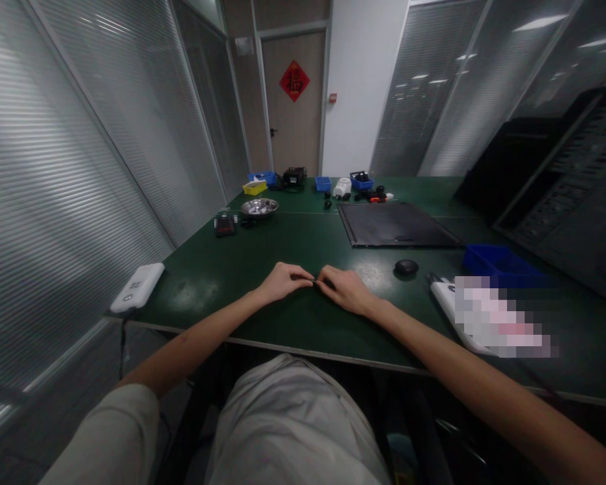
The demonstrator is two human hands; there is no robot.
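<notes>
Over the green tabletop (283, 323), my two hands meet at their fingertips. Between them is a small dark piece (314, 281), too small and too covered by fingers to name. My left hand (284, 281) pinches it from the left, thumb and fingers drawn together. From the right, my right hand (347, 289) closes on it with thumb and curled forefinger. A black computer mouse (407, 267) lies to the right of my right hand, apart from it.
A black flat panel (398, 225) lies beyond my hands. A metal dish (259, 208) stands at the far left. At right are a blue bin (502, 265), a white device (449, 310) and a large dark case (570, 155). Another white device (138, 287) sits at the left edge.
</notes>
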